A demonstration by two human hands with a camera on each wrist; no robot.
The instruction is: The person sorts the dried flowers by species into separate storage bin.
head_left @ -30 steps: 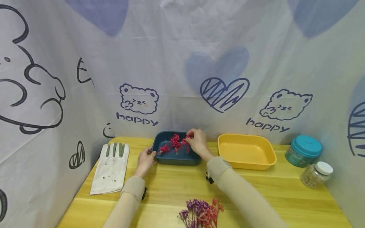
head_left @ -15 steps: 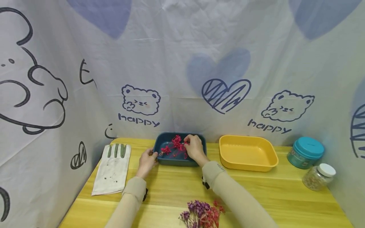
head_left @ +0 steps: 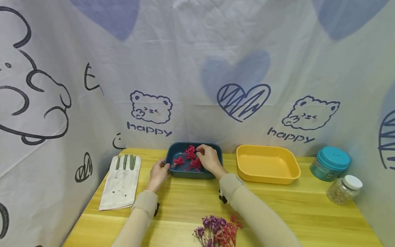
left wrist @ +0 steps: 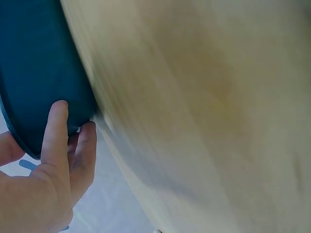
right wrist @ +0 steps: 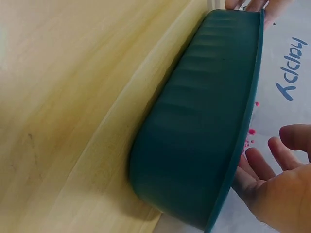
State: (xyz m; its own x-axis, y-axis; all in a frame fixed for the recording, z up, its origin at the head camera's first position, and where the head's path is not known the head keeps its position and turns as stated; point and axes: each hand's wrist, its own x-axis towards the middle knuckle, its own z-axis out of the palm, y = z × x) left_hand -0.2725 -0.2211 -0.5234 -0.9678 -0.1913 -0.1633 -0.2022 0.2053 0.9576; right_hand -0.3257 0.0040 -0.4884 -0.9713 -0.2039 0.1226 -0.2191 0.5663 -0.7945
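A dark blue rectangular dish [head_left: 192, 175] stands on the table against the back cloth, with several magenta dried flower sprigs [head_left: 190, 152] lying in it. My left hand [head_left: 158, 175] grips the dish's left end, thumb by the rim and fingers against the outer wall, as the left wrist view also shows. Over the right part of the dish hovers my right hand [head_left: 210, 159], close to a sprig [head_left: 195, 164]. In the right wrist view its thumb [right wrist: 295, 137] stands apart from the loosely bent fingers, and nothing shows between them. The dish wall hides most of the flowers there.
A yellow dish [head_left: 268, 164] stands right of the blue one. Farther right are a teal lidded tub [head_left: 330, 164] and a white-capped jar [head_left: 344, 189]. White gloves [head_left: 120, 183] lie at the left. Purple and pink dried flowers [head_left: 218, 231] lie at the front.
My right hand has moved a little left over the blue dish and let go of the magenta sprig, which now lies among the others. The left hand keeps its grip.
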